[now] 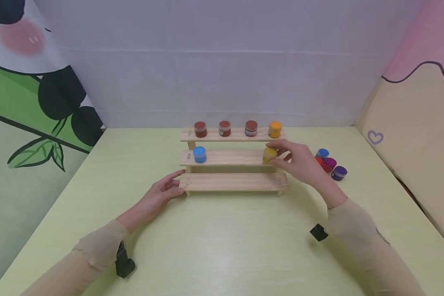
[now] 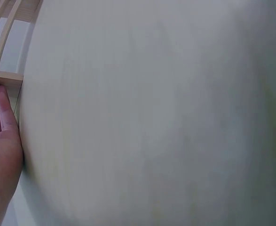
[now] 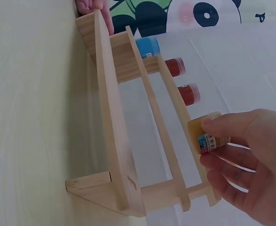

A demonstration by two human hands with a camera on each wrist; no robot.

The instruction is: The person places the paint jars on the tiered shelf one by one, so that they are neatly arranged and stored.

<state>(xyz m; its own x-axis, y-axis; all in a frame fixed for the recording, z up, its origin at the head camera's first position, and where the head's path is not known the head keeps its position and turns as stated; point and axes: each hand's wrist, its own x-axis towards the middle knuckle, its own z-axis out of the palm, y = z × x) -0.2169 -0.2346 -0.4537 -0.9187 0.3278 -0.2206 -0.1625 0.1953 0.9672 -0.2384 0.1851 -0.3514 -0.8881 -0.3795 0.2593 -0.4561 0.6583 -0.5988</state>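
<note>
A three-tier wooden rack (image 1: 233, 181) stands on the table. My left hand (image 1: 157, 196) holds its left end at the lowest tier, thumb at the front edge and fingers farther back. In my right hand (image 1: 299, 162), a small yellow paint jar (image 1: 269, 155) is pinched between thumb and fingers at the right end of the middle tier. Whether its base touches the wood cannot be told. The right wrist view shows the label on this yellow jar (image 3: 196, 135). A blue paint jar (image 1: 199, 155) sits at the middle tier's left end.
Along the top tier stand three brown-red jars (image 1: 224, 128) and an orange-yellow jar (image 1: 275, 129). Right of the rack, several jars cluster on the table, among them a dark purple one (image 1: 339, 173) and a blue one (image 1: 322, 153). A pale cloth wall (image 1: 225, 82) rises behind.
</note>
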